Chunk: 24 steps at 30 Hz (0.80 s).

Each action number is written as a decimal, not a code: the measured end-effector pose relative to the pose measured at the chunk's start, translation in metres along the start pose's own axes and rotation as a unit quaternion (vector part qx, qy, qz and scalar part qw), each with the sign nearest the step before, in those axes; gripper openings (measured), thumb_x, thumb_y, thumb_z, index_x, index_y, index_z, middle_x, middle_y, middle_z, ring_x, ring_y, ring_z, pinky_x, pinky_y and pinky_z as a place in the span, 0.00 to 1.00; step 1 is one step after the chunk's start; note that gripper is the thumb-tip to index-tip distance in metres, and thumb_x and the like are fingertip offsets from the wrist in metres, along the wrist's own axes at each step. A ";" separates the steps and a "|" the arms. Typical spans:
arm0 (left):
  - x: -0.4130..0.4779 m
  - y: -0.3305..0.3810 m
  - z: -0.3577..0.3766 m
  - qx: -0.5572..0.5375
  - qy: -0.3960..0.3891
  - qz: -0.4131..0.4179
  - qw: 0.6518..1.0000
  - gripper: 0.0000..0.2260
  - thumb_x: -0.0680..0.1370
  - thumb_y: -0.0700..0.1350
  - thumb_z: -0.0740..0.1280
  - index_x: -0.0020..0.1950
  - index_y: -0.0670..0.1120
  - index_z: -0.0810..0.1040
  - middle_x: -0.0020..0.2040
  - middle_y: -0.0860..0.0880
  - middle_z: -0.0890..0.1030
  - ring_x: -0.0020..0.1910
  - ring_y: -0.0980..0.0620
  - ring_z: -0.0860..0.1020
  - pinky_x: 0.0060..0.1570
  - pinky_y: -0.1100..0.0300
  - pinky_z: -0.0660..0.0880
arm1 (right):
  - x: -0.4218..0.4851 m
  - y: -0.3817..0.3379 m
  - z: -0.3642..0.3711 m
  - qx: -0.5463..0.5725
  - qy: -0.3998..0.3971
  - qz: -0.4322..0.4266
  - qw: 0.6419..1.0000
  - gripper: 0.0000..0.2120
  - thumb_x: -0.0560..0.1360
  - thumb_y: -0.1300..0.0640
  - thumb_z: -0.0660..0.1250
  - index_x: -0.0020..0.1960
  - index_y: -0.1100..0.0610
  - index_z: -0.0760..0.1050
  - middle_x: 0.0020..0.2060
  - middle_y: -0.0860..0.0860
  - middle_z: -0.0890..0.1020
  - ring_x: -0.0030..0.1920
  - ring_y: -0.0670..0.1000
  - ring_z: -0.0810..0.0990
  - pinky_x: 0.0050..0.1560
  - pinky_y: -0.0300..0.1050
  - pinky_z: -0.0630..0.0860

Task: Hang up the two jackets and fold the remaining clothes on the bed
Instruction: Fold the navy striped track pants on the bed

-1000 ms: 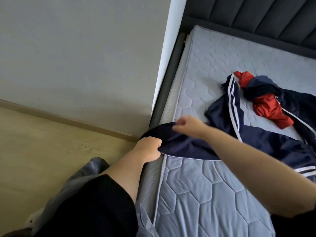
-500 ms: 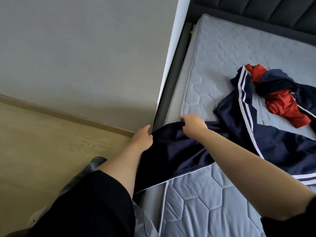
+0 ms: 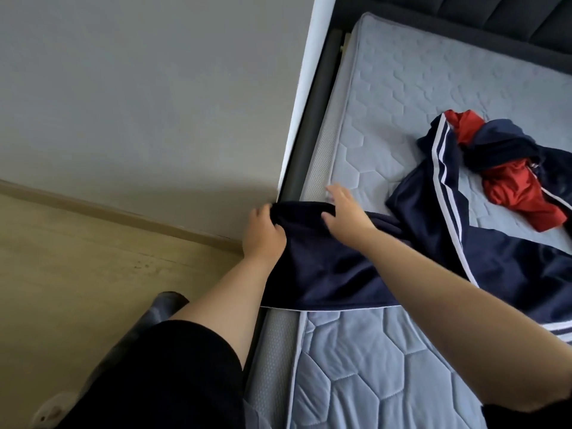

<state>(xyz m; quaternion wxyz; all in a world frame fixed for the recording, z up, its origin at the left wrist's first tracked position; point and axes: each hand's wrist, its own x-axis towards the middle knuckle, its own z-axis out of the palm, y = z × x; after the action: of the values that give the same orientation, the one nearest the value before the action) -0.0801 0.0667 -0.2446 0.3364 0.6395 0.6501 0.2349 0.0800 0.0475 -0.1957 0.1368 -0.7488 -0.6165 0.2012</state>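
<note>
Soft, even daylight is filling the room, neither harsh nor dim. It is falling brightest on the mattress (image 3: 402, 97), where the quilted seams are showing crisply, and on the white wall edge (image 3: 309, 88). A broad, soft shadow is pooling on the grey wall (image 3: 139, 88) low down, just above the skirting and beside the bed frame (its edge is fading gradually). The right hand (image 3: 343, 212) is smearing slightly at the fingertips with motion blur. Straight lines are bowing toward the picture's edges, as a wide lens does. The navy garment (image 3: 340, 267) is holding little detail in its folds.
</note>
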 end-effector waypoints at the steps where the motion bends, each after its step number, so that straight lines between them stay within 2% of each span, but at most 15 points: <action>1: -0.009 -0.001 0.004 0.034 -0.016 0.046 0.998 0.18 0.77 0.39 0.60 0.67 0.43 0.69 0.64 0.43 0.70 0.60 0.42 0.71 0.55 0.51 0.69 | -0.014 0.008 0.006 -0.015 0.019 -0.006 1.000 0.25 0.77 0.61 0.61 0.72 0.59 0.61 0.73 0.56 0.60 0.70 0.56 0.63 0.68 0.46 0.61; 3: -0.028 -0.003 0.008 0.123 -0.032 0.169 0.977 0.12 0.76 0.40 0.61 0.59 0.42 0.73 0.57 0.44 0.72 0.55 0.43 0.72 0.49 0.52 0.69 | -0.048 0.024 0.016 -0.048 0.095 -0.035 0.994 0.22 0.75 0.62 0.63 0.68 0.62 0.68 0.71 0.59 0.64 0.69 0.59 0.64 0.69 0.49 0.60; 5: -0.044 0.003 0.009 0.184 -0.053 0.316 0.929 0.09 0.75 0.42 0.63 0.53 0.41 0.74 0.50 0.44 0.74 0.50 0.43 0.73 0.45 0.51 0.69 | -0.085 0.042 0.023 -0.073 0.140 -0.078 0.984 0.19 0.71 0.62 0.66 0.61 0.65 0.74 0.64 0.62 0.73 0.63 0.63 0.72 0.64 0.55 0.68; 7: -0.056 0.012 0.009 0.200 -0.071 0.451 0.867 0.11 0.73 0.47 0.67 0.48 0.40 0.75 0.45 0.43 0.75 0.44 0.42 0.74 0.42 0.50 0.70 | -0.120 0.063 0.027 -0.111 0.135 -0.116 0.978 0.20 0.68 0.57 0.65 0.57 0.66 0.76 0.57 0.62 0.77 0.55 0.64 0.77 0.58 0.56 0.74; 9: -0.067 0.018 0.012 0.253 -0.110 0.516 0.811 0.17 0.72 0.55 0.67 0.49 0.41 0.75 0.46 0.44 0.75 0.44 0.44 0.73 0.43 0.51 0.70 | -0.144 0.085 0.025 -0.151 0.115 -0.140 0.972 0.24 0.66 0.53 0.62 0.57 0.65 0.76 0.55 0.61 0.78 0.53 0.62 0.78 0.56 0.54 0.74; 11: -0.080 0.023 0.018 0.361 -0.157 0.509 0.765 0.21 0.73 0.59 0.64 0.55 0.44 0.73 0.51 0.46 0.72 0.50 0.46 0.71 0.48 0.53 0.68 | -0.156 0.101 0.019 -0.195 0.119 -0.125 0.965 0.25 0.62 0.55 0.67 0.57 0.64 0.77 0.54 0.61 0.78 0.53 0.62 0.78 0.55 0.53 0.73; 12: -0.086 0.024 0.022 0.392 -0.165 0.500 0.755 0.19 0.74 0.56 0.64 0.57 0.44 0.71 0.53 0.46 0.71 0.52 0.46 0.70 0.49 0.54 0.66 | -0.157 0.105 0.016 -0.216 0.135 -0.100 0.962 0.25 0.58 0.59 0.71 0.55 0.64 0.77 0.52 0.61 0.79 0.51 0.62 0.78 0.53 0.53 0.73; 14: -0.097 0.030 0.026 0.408 -0.156 0.485 0.758 0.11 0.75 0.44 0.63 0.56 0.44 0.71 0.54 0.46 0.71 0.53 0.46 0.71 0.45 0.56 0.64 | -0.154 0.105 0.007 -0.231 0.170 -0.038 0.957 0.22 0.53 0.68 0.73 0.48 0.65 0.78 0.45 0.61 0.79 0.44 0.63 0.79 0.44 0.54 0.75; 15: -0.100 0.035 0.024 0.407 -0.148 0.475 0.766 0.10 0.74 0.38 0.62 0.54 0.44 0.71 0.54 0.46 0.72 0.52 0.46 0.71 0.43 0.57 0.63 | -0.151 0.103 0.003 -0.225 0.179 -0.023 0.957 0.18 0.52 0.72 0.72 0.42 0.65 0.78 0.39 0.61 0.79 0.39 0.63 0.78 0.37 0.53 0.75; 18: -0.093 0.041 0.014 0.407 -0.153 0.452 0.779 0.11 0.73 0.35 0.61 0.54 0.44 0.73 0.53 0.46 0.73 0.53 0.46 0.71 0.41 0.57 0.63 | -0.150 0.092 -0.006 -0.222 0.145 -0.070 0.962 0.16 0.46 0.75 0.72 0.29 0.63 0.72 0.26 0.56 0.74 0.27 0.57 0.76 0.22 0.42 0.69; 19: -0.090 0.040 0.010 0.420 -0.183 0.443 0.770 0.12 0.73 0.36 0.61 0.55 0.44 0.74 0.54 0.46 0.74 0.54 0.45 0.72 0.42 0.57 0.63 | -0.152 0.089 -0.006 -0.254 0.112 -0.091 0.956 0.16 0.47 0.73 0.73 0.30 0.61 0.73 0.26 0.55 0.75 0.27 0.56 0.76 0.22 0.41 0.69; 20: -0.087 0.037 0.007 0.435 -0.222 0.428 0.760 0.13 0.73 0.36 0.61 0.56 0.45 0.75 0.54 0.46 0.75 0.55 0.45 0.73 0.42 0.56 0.65 | -0.154 0.085 -0.005 -0.296 0.047 -0.097 0.949 0.12 0.53 0.69 0.73 0.34 0.60 0.75 0.31 0.54 0.78 0.33 0.56 0.79 0.27 0.42 0.72; 22: -0.086 0.031 0.005 0.451 -0.315 0.375 0.746 0.14 0.72 0.39 0.62 0.57 0.46 0.77 0.54 0.46 0.76 0.55 0.44 0.74 0.45 0.56 0.70 | -0.156 0.086 -0.004 -0.333 -0.097 -0.071 0.935 0.09 0.68 0.62 0.64 0.48 0.57 0.77 0.45 0.53 0.80 0.48 0.55 0.79 0.44 0.44 0.73; 23: -0.088 0.031 0.005 0.443 -0.344 0.342 0.754 0.12 0.73 0.42 0.62 0.55 0.47 0.77 0.53 0.47 0.77 0.54 0.44 0.75 0.46 0.56 0.71 | -0.158 0.087 -0.007 -0.313 -0.155 -0.043 0.936 0.10 0.71 0.60 0.61 0.50 0.56 0.76 0.48 0.52 0.79 0.51 0.55 0.77 0.48 0.45 0.72; 24: -0.091 0.031 0.007 0.415 -0.358 0.313 0.776 0.09 0.74 0.47 0.62 0.51 0.48 0.78 0.50 0.48 0.78 0.52 0.45 0.76 0.45 0.57 0.72 | -0.158 0.086 -0.010 -0.254 -0.180 -0.011 0.950 0.10 0.72 0.59 0.60 0.49 0.56 0.77 0.47 0.52 0.80 0.50 0.55 0.77 0.49 0.45 0.73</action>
<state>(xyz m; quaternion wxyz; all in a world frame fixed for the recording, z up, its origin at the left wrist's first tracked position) -0.0581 -0.0216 -0.2136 0.1546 0.9232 0.2811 -0.2115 0.1345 -0.1242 -0.2048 -0.1691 -0.7035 -0.6696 0.1676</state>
